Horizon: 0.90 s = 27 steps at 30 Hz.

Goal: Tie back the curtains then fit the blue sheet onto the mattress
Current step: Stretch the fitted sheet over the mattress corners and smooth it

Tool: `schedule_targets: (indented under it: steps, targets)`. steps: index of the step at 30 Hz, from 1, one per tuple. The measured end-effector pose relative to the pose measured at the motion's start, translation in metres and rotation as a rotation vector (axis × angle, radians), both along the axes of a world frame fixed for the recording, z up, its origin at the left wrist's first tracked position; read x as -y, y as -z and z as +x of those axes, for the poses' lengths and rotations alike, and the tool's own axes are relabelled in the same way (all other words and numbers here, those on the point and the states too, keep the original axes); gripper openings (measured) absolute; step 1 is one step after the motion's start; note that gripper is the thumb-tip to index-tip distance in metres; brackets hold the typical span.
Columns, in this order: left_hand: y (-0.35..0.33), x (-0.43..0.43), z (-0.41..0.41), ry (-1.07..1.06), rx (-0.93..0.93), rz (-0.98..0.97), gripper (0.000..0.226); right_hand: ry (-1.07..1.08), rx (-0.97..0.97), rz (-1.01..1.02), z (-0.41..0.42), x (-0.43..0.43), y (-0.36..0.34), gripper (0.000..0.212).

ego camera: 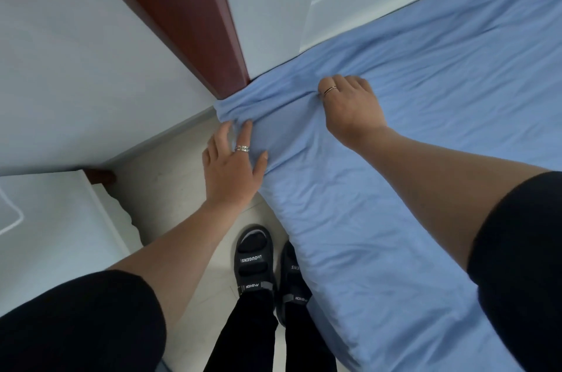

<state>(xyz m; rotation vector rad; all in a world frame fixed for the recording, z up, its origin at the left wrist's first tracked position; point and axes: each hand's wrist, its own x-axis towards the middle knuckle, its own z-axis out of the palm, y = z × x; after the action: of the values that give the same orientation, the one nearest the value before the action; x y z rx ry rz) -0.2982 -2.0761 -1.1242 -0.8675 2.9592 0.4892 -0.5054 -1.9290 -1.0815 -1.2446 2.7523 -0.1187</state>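
The blue sheet (425,134) covers the mattress, which fills the right half of the view; the mattress itself is hidden under it. At the near corner by the wall the sheet bunches into folds. My left hand (234,163) lies flat with fingers spread against the side of that corner, pressing the cloth. My right hand (349,104) rests on top of the corner with its fingers curled into a fold of the sheet. No curtains are in sight.
A dark red wooden door frame (188,13) meets the bed corner at the white wall (76,67). A white cabinet (54,225) stands at the left. My feet in black sandals (254,259) stand on the pale tiled floor beside the bed.
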Motion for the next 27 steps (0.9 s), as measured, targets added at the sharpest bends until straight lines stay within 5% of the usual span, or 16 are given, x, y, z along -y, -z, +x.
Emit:
schedule_targets:
  steps: [4,8,9,13,15,20,24,27]
  targets:
    - [-0.011,-0.001,-0.014,0.110,0.053,-0.030,0.063,-0.175,-0.026,-0.047,-0.007,-0.028,-0.036,0.034]
    - [-0.026,-0.015,-0.025,0.161,0.042,0.063,0.021,-0.210,0.089,0.124,-0.014,-0.043,-0.071,0.024]
    - [-0.032,-0.018,-0.025,0.121,0.011,0.105,0.015,-0.211,0.146,0.230,-0.016,-0.044,-0.080,0.016]
    - [-0.062,-0.024,-0.012,-0.269,-0.227,0.572,0.021,-0.385,0.229,0.574,-0.028,-0.042,-0.107,0.062]
    - [-0.081,-0.023,0.000,-0.167,-0.250,0.598,0.024,-0.416,0.178,0.601,-0.033,-0.041,-0.111,0.050]
    - [-0.077,0.006,0.019,0.114,0.383,0.719,0.048,-0.126,0.406,0.500,-0.053,-0.039,-0.117,0.022]
    - [-0.078,0.018,0.025,0.214,0.752,0.698,0.021,-0.123,0.512,1.060,-0.049,-0.047,-0.112,0.023]
    - [-0.095,0.026,0.008,0.115,0.791,0.822,0.015,-0.107,0.621,1.316,-0.050,-0.024,-0.124,0.010]
